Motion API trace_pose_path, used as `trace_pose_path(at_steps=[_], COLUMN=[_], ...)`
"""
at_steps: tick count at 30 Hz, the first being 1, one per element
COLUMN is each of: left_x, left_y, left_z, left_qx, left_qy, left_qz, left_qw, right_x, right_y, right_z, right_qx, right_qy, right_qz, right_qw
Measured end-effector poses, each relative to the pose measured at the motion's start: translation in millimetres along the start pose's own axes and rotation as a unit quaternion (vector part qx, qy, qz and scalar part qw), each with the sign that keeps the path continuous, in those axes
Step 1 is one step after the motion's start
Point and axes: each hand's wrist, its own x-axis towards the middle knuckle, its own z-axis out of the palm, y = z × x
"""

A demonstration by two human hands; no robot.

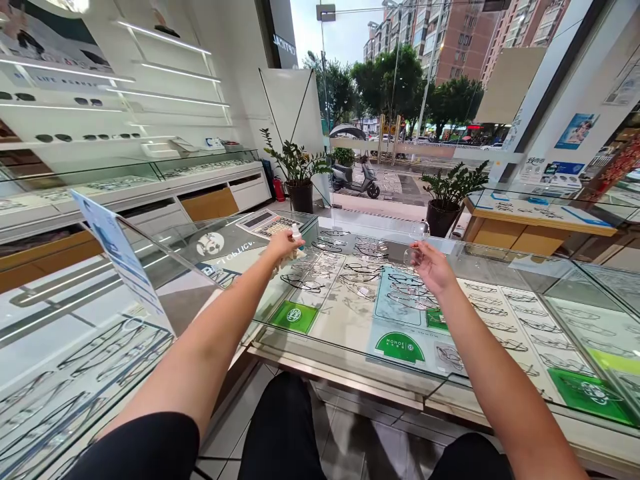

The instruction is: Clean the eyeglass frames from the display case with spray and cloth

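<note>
My left hand [282,245] is wrapped round a small bottle with a white top [296,231], over the glass counter near the calculator [266,224]. Its lower part is mostly covered by my fingers. Some pale material shows under that hand, too small to identify. In front of me on the right, my right hand [433,265] pinches a pair of eyeglasses [411,257] with clear lenses, held up above the counter. Beneath the hands, several eyeglass frames [364,270] lie in rows inside the glass display counter [340,343].
A tilted sign board [117,250] stands on the left showcase. Green brand cards [295,317] lie inside the counter. Beyond it are two potted plants [300,170] and a glass shopfront. Shelves with sunglasses [54,138] line the left wall. A wooden display table [540,220] stands at right.
</note>
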Motion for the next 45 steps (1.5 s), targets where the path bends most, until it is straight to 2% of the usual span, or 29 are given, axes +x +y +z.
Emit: trace_pose_path(at_steps=[4,7,12,16,19,23,26,30,33,35,38,45], left_x=[-2,-7,-25,-42,-59,-87,-109,-132,-142,-145,-142,-131], left_y=[2,7,25,61,105,167,203,232,242,245,244,225], left_z=[1,-8,-41,-68,-80,-81,-70,-38,-7,13,40,88], left_qx=[-0.005,0.004,0.022,-0.008,-0.144,-0.347,-0.444,-0.547,-0.604,-0.627,-0.636,-0.585], left_qy=[-0.005,0.019,0.100,0.131,0.086,-0.080,-0.172,-0.287,-0.334,-0.344,-0.336,-0.250], left_qz=[-0.007,-0.034,-0.065,-0.031,0.020,0.073,0.093,0.123,0.111,0.101,0.101,0.055], left_qw=[1.000,0.999,0.993,0.991,0.986,0.931,0.874,0.776,0.716,0.692,0.687,0.770], right_x=[-1,-1,0,0,0,1,1,2,2,2,1,0], right_y=[-2,-3,-5,-7,-8,-11,-13,-14,-14,-15,-16,-17], right_z=[1,1,-1,-1,-2,-5,-6,-4,-2,-1,-1,0], right_qx=[0.005,0.007,0.011,0.013,0.017,0.022,0.024,0.033,0.041,0.045,0.044,0.039], right_qy=[0.002,0.007,0.007,0.004,0.004,0.007,0.004,0.004,0.007,0.007,0.000,-0.043], right_qz=[0.004,0.003,-0.009,-0.020,-0.024,-0.034,-0.038,-0.034,-0.025,-0.022,-0.019,-0.010], right_qw=[1.000,1.000,1.000,1.000,1.000,0.999,0.999,0.999,0.999,0.999,0.999,0.998])
